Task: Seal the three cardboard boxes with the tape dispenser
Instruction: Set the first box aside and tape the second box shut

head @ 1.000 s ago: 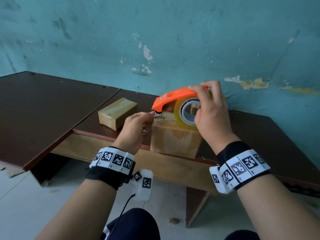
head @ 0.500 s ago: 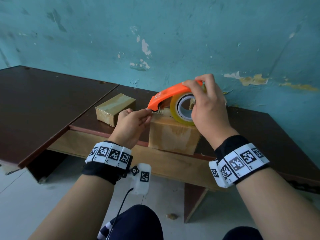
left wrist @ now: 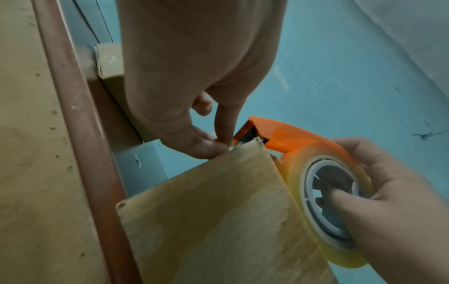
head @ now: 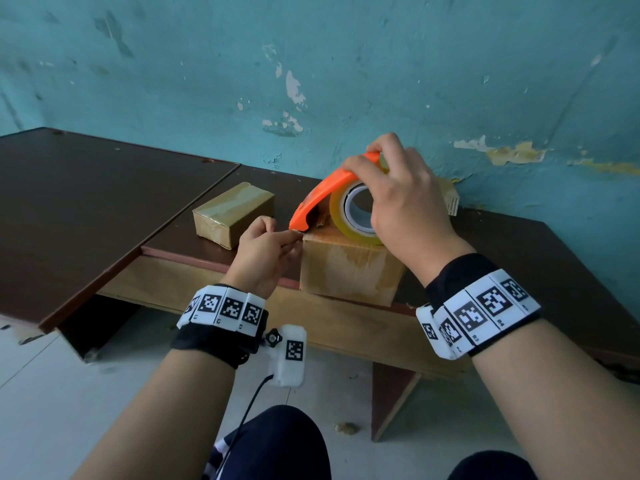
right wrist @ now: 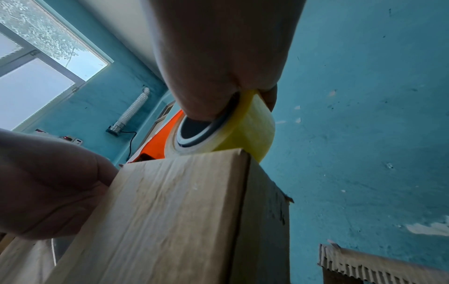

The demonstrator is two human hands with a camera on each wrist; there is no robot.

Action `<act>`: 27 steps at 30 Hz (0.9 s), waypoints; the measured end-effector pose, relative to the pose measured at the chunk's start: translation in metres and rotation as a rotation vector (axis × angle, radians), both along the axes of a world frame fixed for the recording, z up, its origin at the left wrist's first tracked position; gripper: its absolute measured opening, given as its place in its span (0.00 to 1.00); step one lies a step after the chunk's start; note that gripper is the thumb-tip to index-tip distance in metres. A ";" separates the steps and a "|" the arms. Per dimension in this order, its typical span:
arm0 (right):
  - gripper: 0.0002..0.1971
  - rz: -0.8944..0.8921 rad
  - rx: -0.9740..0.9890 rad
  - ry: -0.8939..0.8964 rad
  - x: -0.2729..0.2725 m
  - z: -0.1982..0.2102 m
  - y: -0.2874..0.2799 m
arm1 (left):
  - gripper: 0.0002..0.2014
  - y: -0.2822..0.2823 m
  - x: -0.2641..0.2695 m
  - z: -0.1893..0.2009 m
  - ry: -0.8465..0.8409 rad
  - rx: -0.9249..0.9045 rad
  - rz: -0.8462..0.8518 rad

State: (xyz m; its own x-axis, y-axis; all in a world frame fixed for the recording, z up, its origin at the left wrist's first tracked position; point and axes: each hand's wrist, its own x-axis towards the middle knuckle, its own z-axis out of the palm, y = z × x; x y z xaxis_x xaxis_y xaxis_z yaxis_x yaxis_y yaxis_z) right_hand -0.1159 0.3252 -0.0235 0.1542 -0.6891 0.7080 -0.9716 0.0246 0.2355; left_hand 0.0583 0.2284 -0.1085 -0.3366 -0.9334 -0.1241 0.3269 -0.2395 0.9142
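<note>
A cardboard box (head: 349, 268) stands at the table's front edge. On its top rests the orange tape dispenser (head: 322, 192) with a yellowish clear roll (left wrist: 323, 201), tilted nose-down to the left. My right hand (head: 391, 199) grips the dispenser over the roll, thumb in the core (left wrist: 340, 194). My left hand (head: 266, 244) pinches the tape end (left wrist: 230, 143) at the dispenser's nose, by the box's top left corner. A second box (head: 232, 211), glossy with tape, lies to the left. A third box (head: 450, 199) peeks out behind my right hand, mostly hidden.
The dark brown table (head: 86, 202) runs along a peeling teal wall (head: 346, 81), with a second table top joined at the left. My knees (head: 277, 445) sit below the front edge. A window (right wrist: 36, 67) shows in the right wrist view.
The dispenser has tipped nose-down toward the box's left corner and my right hand rose over the roll. My left hand stays at the nose, pinching the tape end.
</note>
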 end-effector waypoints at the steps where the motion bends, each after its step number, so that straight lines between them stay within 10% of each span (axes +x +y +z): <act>1: 0.24 -0.001 0.003 -0.001 0.000 0.000 0.000 | 0.19 0.003 0.000 -0.003 -0.020 -0.048 -0.006; 15: 0.23 -0.037 -0.033 -0.012 0.004 -0.003 0.001 | 0.12 0.025 -0.006 -0.014 -0.193 -0.365 0.134; 22: 0.21 -0.049 -0.030 -0.009 0.006 -0.003 0.006 | 0.11 0.016 0.021 -0.028 -0.115 -0.613 -0.203; 27: 0.20 -0.065 -0.010 -0.016 0.008 -0.002 0.006 | 0.28 0.018 0.007 -0.033 -0.050 -0.516 -0.193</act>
